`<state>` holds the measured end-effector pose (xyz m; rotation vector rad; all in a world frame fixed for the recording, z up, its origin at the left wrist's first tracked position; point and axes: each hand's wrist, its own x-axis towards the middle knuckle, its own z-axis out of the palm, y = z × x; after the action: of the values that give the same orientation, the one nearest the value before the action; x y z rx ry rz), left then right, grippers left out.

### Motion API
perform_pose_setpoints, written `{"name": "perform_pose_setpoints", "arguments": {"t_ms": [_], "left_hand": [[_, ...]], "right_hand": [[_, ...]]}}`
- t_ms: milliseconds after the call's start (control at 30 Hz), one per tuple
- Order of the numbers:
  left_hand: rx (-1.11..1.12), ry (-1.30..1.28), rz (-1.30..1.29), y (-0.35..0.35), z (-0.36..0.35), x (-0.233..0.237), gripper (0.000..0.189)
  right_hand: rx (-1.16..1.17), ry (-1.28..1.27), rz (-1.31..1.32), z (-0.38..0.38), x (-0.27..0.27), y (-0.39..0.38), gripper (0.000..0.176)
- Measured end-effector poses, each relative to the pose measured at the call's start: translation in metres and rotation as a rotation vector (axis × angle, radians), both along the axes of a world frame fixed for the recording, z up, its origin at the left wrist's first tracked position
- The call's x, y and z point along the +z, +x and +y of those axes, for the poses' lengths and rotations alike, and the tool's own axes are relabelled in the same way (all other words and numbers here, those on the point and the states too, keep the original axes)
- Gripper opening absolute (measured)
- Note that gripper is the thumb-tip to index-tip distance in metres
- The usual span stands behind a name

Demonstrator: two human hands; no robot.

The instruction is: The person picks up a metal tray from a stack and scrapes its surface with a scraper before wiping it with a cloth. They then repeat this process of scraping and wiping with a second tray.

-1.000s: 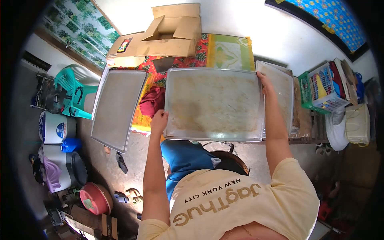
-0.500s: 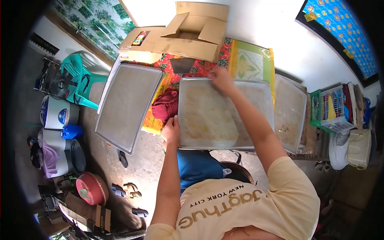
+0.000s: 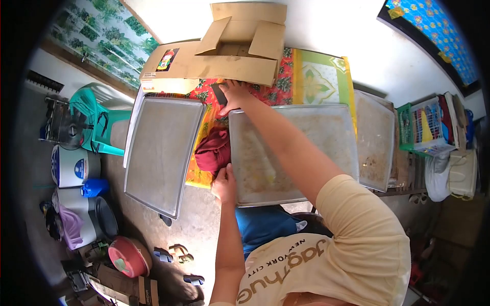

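Beyond the tray (image 3: 326, 137) now, right hand (image 3: 234, 97)

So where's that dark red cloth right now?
In the head view, the dark red cloth lies left of centre, between the left tray and the middle tray, just beyond the left hand.

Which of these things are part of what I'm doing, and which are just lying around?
In use: middle tray, gripped by left hand; dark flat piece under right hand.
Lying about: left tray, right tray, red cloth, cardboard box, basket.
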<state>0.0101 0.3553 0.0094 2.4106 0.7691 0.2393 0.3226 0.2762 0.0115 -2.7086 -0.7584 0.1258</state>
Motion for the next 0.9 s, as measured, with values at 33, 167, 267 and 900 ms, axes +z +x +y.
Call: {"name": "perform_pose_setpoints", "arguments": {"t_ms": [33, 167, 267, 900], "left_hand": [[0.003, -0.004, 0.003, 0.000, 0.000, 0.000, 0.045], [-0.012, 0.042, -0.079, -0.001, 0.002, -0.008, 0.042], [-0.014, 0.022, -0.020, -0.002, 0.003, -0.009, 0.046], [-0.028, 0.035, -0.109, -0.003, 0.000, -0.003, 0.043]], "right_hand": [[0.017, -0.021, 0.023, -0.004, 0.016, -0.002, 0.112], [0.106, -0.097, 0.119, -0.003, 0.026, 0.008, 0.103], [0.164, -0.182, 0.036, 0.001, 0.031, -0.001, 0.090], [0.479, -0.154, -0.445, 0.011, 0.048, -0.007, 0.024]]}}
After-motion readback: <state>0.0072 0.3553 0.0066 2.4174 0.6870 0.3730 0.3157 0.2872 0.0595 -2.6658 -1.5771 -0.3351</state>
